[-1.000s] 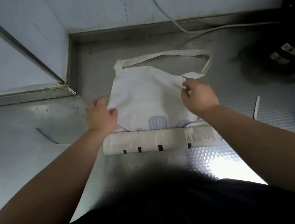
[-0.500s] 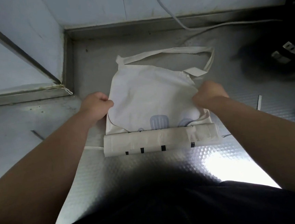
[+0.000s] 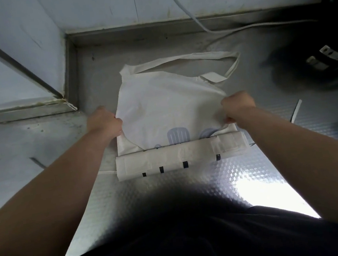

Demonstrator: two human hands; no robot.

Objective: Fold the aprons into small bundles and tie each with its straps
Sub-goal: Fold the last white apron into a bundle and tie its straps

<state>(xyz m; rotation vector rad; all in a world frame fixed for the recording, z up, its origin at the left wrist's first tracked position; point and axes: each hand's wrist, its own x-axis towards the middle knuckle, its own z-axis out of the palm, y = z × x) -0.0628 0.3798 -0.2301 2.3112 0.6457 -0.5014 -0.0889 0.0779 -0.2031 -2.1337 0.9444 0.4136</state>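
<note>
The left hand [image 3: 104, 123] and right hand [image 3: 238, 109] have just clenched the apron [image 3: 168, 103] by its side edges, mid-frame. Another roll looks imminent.

Fingertips of the left hand [image 3: 104, 123], at the apron's [image 3: 168, 105] 9 o'clock, and the right hand [image 3: 238, 109], at 3, curl out of sight. The roll [image 3: 177, 159] covers the print's [image 3: 178, 135] lower part. At 2 o'clock a dark, blurred object [image 3: 321, 53] is cut off; the cable [image 3: 184, 10] exits at 12.

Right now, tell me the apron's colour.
Off-white apron, pale blue utensil print; head view.
</note>
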